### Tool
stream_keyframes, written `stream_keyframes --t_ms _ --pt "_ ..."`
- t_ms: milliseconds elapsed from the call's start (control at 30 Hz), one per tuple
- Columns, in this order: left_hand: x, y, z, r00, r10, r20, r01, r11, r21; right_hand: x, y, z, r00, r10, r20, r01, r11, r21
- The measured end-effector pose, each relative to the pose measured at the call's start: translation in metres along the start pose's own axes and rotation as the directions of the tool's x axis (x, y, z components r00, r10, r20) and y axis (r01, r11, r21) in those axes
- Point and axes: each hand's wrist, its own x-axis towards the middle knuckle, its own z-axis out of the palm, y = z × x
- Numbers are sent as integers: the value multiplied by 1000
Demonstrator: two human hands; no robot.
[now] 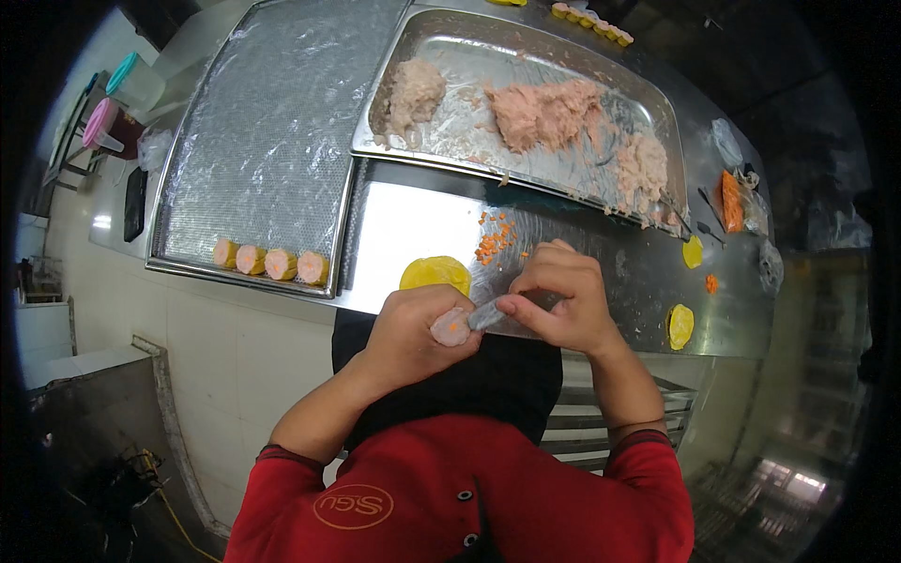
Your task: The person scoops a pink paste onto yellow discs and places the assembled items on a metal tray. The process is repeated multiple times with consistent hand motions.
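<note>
My left hand [404, 330] is closed around a shumai-type dumpling [450, 328], its pale pink filling facing up with an orange bit on top. The fingers hide most of its sides. My right hand [563, 298] pinches a short, flat, grey spreader-like tool [485, 315], whose end touches the filling's edge. Just beyond my left hand lies a stack of round yellow wrappers [435, 273]. Small orange carrot dice [493, 239] are scattered on the steel table [601, 319] between the wrappers and the pan.
A film-lined tray [258, 141] at left holds several finished dumplings [280, 264] along its near edge. Ahead, a deep steel pan [516, 178] contains mounds of pink minced filling [549, 113]. To the right lie single yellow wrappers [680, 327] and a bag of orange dice [731, 202].
</note>
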Motion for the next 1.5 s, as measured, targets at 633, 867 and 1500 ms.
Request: stream_keyframes --t_ms 633,867,1500 --pt "-14 0 -50 953 -291 82 300 883 -361 -44 29 -4 920 290 -265 -312 949 -47" --pt "0 -20 -126 951 -310 -22 292 915 -279 -78 63 -1 848 337 -409 -416 901 -120" --pt "45 -109 -214 902 -404 150 277 811 516 -93 73 3 780 372 -504 -477 874 -93"
